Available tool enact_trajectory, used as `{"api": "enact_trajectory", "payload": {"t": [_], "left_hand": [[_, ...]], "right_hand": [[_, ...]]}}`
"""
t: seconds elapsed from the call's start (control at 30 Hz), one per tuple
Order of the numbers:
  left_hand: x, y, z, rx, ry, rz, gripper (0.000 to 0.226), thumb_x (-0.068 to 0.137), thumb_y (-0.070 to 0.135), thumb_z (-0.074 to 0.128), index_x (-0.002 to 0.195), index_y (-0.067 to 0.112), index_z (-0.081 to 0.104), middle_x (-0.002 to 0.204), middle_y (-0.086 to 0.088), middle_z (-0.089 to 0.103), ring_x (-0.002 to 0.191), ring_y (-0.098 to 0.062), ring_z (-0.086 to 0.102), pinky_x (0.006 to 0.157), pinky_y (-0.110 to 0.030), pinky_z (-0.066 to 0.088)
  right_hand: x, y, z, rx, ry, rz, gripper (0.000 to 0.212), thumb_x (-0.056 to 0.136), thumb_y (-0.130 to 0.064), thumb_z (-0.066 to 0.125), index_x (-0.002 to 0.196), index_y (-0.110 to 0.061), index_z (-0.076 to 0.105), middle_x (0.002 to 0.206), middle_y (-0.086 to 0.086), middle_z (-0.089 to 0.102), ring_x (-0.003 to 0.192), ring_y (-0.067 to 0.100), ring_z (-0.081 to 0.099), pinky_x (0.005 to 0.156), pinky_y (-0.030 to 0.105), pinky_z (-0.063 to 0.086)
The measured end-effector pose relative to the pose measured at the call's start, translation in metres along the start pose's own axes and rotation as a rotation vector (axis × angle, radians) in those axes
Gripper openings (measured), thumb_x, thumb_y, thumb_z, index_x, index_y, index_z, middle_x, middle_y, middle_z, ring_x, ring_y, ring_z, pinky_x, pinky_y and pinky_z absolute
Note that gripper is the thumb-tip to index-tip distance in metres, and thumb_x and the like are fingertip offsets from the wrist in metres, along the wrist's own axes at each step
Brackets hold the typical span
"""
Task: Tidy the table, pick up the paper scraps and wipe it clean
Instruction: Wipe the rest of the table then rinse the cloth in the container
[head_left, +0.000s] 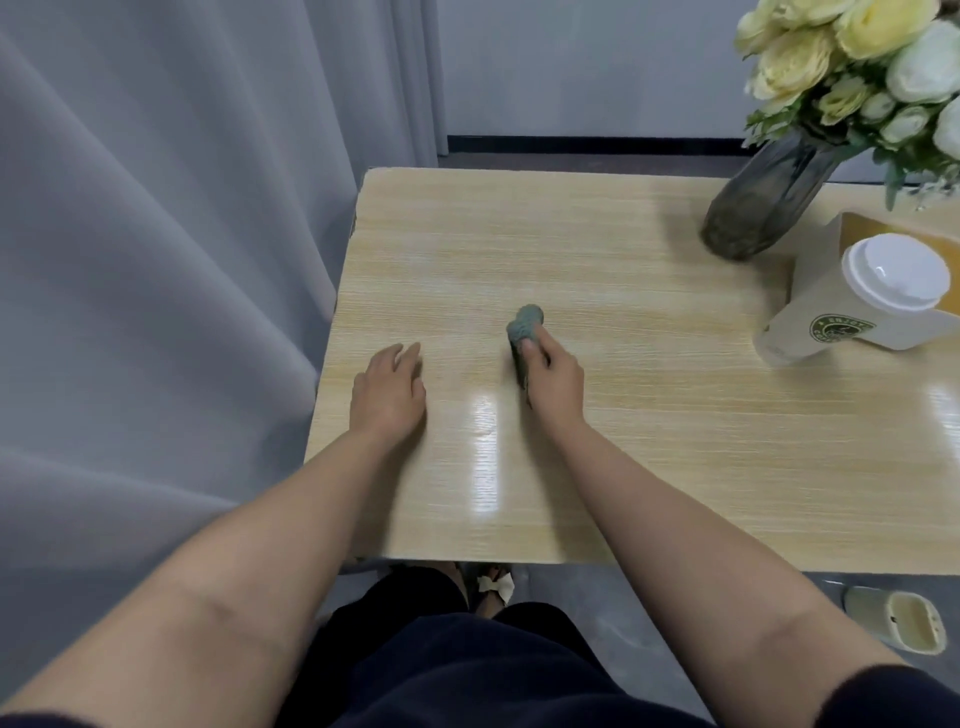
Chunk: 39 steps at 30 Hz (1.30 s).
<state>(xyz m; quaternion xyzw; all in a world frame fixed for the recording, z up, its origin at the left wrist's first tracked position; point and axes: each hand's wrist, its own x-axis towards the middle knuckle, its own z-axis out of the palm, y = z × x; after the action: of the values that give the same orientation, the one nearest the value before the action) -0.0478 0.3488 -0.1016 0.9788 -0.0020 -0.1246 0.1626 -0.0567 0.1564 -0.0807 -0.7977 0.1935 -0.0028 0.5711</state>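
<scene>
- Right hand (553, 376): fingers curled round a bunched grey-green knitted cloth (524, 332), gripping it. Cloth's rounded end sticks out past the fingertips toward 12 o'clock; the rest is tucked under the palm, down on the table.
- Cloth sits around table centre, slightly toward the 7 o'clock side.
- Left hand (389, 387): fingers straight, close together, holding nothing, lying flat on the light wood-grain laminate table (675, 415). It's at 9 o'clock from the cloth, near the table's left edge, apart from the right hand.
- Glossy glare strip on the tabletop between the two forearms, at 6 o'clock from the cloth.
- At 3 o'clock from the cloth, well apart: white paper coffee cup with white plastic lid and green round logo (852, 306), touching a tan cardboard box (883, 228) behind it.
- At 1–2 o'clock: dark ribbed glass vase (763, 202) holding pale yellow and white flowers (852, 57).
- Grey curtain (156, 234) hangs along the table's 9 o'clock side.
- No paper scraps visible on the tabletop.
</scene>
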Motion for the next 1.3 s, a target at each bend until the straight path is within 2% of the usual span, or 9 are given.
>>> {"api": "enact_trajectory", "payload": {"t": [0.23,0.37,0.6,0.67,0.9,1.0,1.07,1.17,1.3], "left_hand": [[0.065,-0.015,-0.02,0.054,-0.117,0.019,0.054,0.098,0.025,0.036,0.149,0.021,0.019,0.156,-0.006,0.015,0.144,-0.023,0.012,0.115,-0.046,0.019],[0.099,-0.021,-0.029,0.052,-0.147,0.031,0.054,0.098,0.026,0.036,0.149,0.021,0.018,0.157,-0.005,0.013,0.145,-0.022,0.01,0.114,-0.047,0.018],[0.143,-0.033,-0.032,0.133,-0.172,0.072,0.055,0.1,0.032,0.033,0.15,0.022,0.014,0.158,-0.003,0.005,0.146,-0.02,0.001,0.115,-0.044,0.014],[0.148,-0.036,-0.033,0.143,-0.174,0.079,0.056,0.1,0.035,0.032,0.151,0.023,0.013,0.159,-0.001,0.004,0.146,-0.019,0.0,0.116,-0.044,0.012],[0.164,-0.041,-0.031,0.089,-0.15,0.078,0.059,0.098,0.043,0.031,0.151,0.029,0.009,0.159,0.004,-0.003,0.146,-0.015,-0.008,0.117,-0.04,0.001],[0.171,-0.039,-0.022,0.084,-0.129,0.038,0.058,0.097,0.046,0.023,0.151,0.028,0.008,0.159,0.003,-0.004,0.146,-0.017,-0.009,0.117,-0.042,-0.001],[0.17,-0.04,-0.018,0.094,-0.106,0.051,0.068,0.088,0.053,0.006,0.151,0.029,0.01,0.159,0.002,-0.001,0.146,-0.018,-0.007,0.116,-0.043,0.0],[0.17,-0.045,-0.014,0.089,-0.059,0.06,0.073,0.082,0.053,0.008,0.148,0.027,0.026,0.157,-0.001,0.017,0.146,-0.022,0.009,0.115,-0.046,0.011],[0.173,-0.049,-0.011,0.117,-0.018,0.073,0.059,0.086,0.048,0.03,0.137,0.024,0.047,0.146,-0.005,0.043,0.136,-0.026,0.037,0.105,-0.051,0.033]], "right_hand": [[0.065,-0.026,0.015,-0.045,0.086,0.036,0.038,0.098,-0.019,0.046,0.134,-0.009,0.05,0.134,0.008,0.055,0.127,0.02,0.048,0.087,0.008,0.029],[0.09,-0.041,0.03,-0.068,0.073,0.085,0.036,0.098,-0.016,0.044,0.133,-0.009,0.051,0.128,0.017,0.058,0.121,0.03,0.05,0.085,0.02,0.034],[0.152,-0.05,0.042,-0.106,0.1,0.062,0.04,0.099,-0.021,0.043,0.137,-0.011,0.046,0.136,0.008,0.053,0.126,0.022,0.047,0.08,0.007,0.027],[0.174,-0.053,0.044,-0.131,0.137,0.028,0.039,0.099,-0.023,0.042,0.136,-0.012,0.048,0.134,0.007,0.055,0.123,0.023,0.049,0.081,0.01,0.03],[0.253,-0.055,0.085,-0.404,0.154,-0.016,0.031,0.098,-0.023,0.04,0.123,-0.017,0.056,0.131,0.011,0.052,0.123,0.035,0.043,0.105,0.045,0.032],[0.273,-0.052,0.114,-0.582,0.163,0.044,0.036,0.099,-0.024,0.04,0.132,-0.014,0.051,0.145,0.01,0.04,0.135,0.032,0.031,0.111,0.041,0.025],[0.275,-0.051,0.136,-0.722,0.15,0.043,0.039,0.101,-0.024,0.037,0.139,-0.015,0.044,0.151,0.008,0.031,0.141,0.027,0.022,0.115,0.039,0.018],[0.271,-0.061,0.177,-0.749,0.036,-0.135,0.038,0.1,-0.021,0.039,0.137,-0.014,0.045,0.148,0.008,0.036,0.135,0.026,0.03,0.112,0.035,0.023],[0.258,-0.082,0.23,-0.741,-0.558,-0.624,0.038,0.098,-0.023,0.044,0.135,-0.015,0.049,0.147,0.005,0.041,0.137,0.022,0.031,0.113,0.032,0.013]]}}
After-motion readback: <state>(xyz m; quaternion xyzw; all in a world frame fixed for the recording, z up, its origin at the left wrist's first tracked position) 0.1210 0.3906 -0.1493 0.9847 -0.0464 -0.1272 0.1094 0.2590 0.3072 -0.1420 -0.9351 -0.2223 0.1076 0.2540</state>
